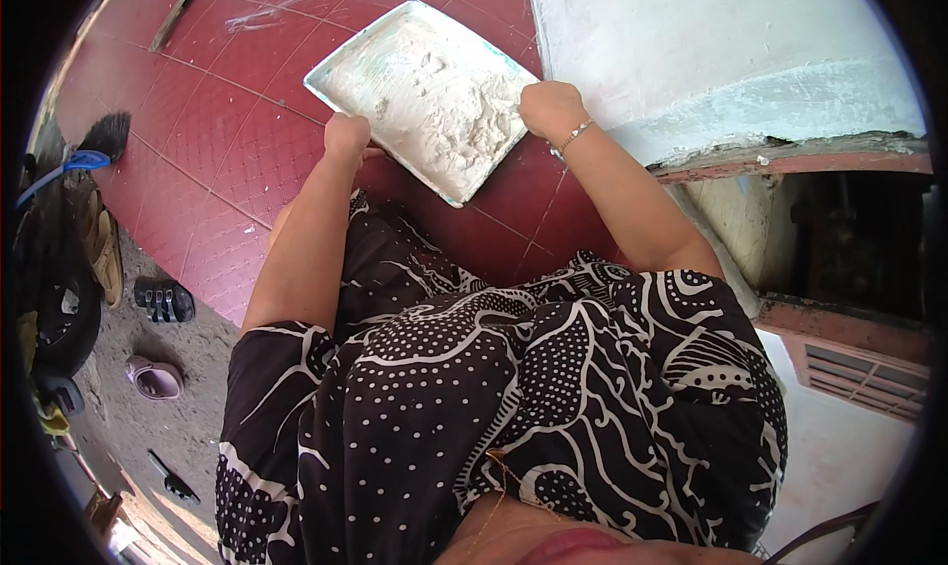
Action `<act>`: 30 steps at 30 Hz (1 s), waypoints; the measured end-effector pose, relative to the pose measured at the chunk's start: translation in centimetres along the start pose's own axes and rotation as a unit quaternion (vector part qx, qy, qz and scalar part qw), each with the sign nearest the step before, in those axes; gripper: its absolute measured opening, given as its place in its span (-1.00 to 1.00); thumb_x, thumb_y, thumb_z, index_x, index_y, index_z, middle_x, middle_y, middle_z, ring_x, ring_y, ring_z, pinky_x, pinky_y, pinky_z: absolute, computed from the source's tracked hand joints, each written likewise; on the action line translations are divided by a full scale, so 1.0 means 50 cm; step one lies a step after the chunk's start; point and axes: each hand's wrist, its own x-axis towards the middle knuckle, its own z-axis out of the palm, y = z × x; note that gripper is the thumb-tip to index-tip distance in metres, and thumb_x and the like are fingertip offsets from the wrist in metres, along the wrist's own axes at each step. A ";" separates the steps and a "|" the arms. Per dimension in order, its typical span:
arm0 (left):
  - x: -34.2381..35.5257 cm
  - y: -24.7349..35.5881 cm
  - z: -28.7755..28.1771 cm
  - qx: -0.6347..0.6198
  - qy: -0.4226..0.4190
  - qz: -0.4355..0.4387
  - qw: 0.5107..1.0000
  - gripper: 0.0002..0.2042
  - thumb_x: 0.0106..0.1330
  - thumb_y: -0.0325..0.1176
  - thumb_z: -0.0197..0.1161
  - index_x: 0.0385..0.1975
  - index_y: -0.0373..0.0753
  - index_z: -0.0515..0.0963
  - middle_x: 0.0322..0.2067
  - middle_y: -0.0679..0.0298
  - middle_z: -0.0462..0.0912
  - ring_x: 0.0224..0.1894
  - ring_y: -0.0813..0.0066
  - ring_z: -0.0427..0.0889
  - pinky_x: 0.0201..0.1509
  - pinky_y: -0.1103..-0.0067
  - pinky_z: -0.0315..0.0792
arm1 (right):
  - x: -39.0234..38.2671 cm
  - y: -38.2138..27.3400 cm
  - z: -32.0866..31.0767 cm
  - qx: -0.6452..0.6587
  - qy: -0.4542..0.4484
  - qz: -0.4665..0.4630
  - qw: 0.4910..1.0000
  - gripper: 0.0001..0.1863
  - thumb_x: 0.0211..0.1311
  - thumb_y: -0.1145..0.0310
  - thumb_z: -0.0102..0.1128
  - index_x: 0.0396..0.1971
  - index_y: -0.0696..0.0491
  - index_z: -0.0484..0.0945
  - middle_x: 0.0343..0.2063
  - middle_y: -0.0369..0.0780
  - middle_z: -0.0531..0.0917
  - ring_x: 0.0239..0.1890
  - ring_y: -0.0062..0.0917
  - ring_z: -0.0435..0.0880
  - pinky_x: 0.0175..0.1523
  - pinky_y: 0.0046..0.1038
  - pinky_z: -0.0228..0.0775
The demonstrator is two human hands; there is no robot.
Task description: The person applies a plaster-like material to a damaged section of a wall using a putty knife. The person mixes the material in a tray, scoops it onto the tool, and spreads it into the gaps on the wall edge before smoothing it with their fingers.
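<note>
A white rectangular tray (331, 59) is tilted on the slant in front of me, over the red tiles. Lumpy, off-white powder or flour-like stuff (439, 91) covers its bottom, heaped thickest toward the right and near corner. My left hand (348, 136) is closed round the tray's left near edge. At the right edge my right hand (552, 109) grips the rim in a fist, with a bracelet (571, 138) on the wrist. The fingers under the tray are mostly hidden. Whether the tray rests on the floor or is held just above it, I cannot tell.
Red floor tiles (212, 121) spread around the tray, with a stick (180, 12) at the far left. A pale wall (731, 51) stands close on the right. Lower ground at left holds a blue-handled brush (104, 145), a black sandal (164, 299) and a pinkish clog (155, 378).
</note>
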 end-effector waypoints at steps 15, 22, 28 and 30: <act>0.018 -0.016 0.007 -0.023 0.002 0.018 1.000 -0.65 0.11 -0.60 -0.12 -0.05 -0.48 0.25 -0.14 -0.10 0.46 -0.23 -0.03 0.59 -0.37 0.22 0.61 | 0.035 -0.026 0.041 0.295 -0.052 -0.010 0.954 -0.61 0.24 0.10 -0.10 -0.38 0.13 0.57 -0.31 -0.02 0.60 -0.21 -0.18 0.57 -0.09 -0.23 0.37; 0.036 -0.033 -0.005 -0.009 0.024 0.025 0.999 -0.65 0.11 -0.60 -0.11 -0.06 -0.52 0.27 -0.18 -0.11 0.49 -0.29 -0.02 0.61 -0.38 0.23 0.62 | -0.009 -0.044 0.039 0.243 -0.003 -0.009 0.970 -0.60 0.25 0.08 -0.10 -0.37 0.12 0.55 -0.34 -0.06 0.60 -0.21 -0.16 0.55 -0.07 -0.20 0.33; 0.011 -0.006 0.014 -0.011 0.010 0.011 1.000 -0.65 0.12 -0.59 -0.11 -0.05 -0.50 0.28 -0.19 -0.08 0.50 -0.29 0.00 0.61 -0.38 0.25 0.61 | 0.057 0.015 0.070 0.259 0.019 0.105 0.960 -0.60 0.23 0.10 -0.05 -0.33 0.16 0.58 -0.28 -0.03 0.61 -0.17 -0.19 0.59 -0.08 -0.25 0.40; 0.009 -0.005 0.010 -0.011 0.008 -0.003 1.000 -0.65 0.13 -0.58 -0.12 -0.05 -0.50 0.29 -0.19 -0.07 0.51 -0.29 0.00 0.61 -0.39 0.26 0.61 | 0.041 -0.026 0.081 0.259 -0.006 0.067 0.964 -0.60 0.23 0.12 -0.05 -0.34 0.17 0.58 -0.29 -0.02 0.61 -0.18 -0.19 0.59 -0.09 -0.25 0.40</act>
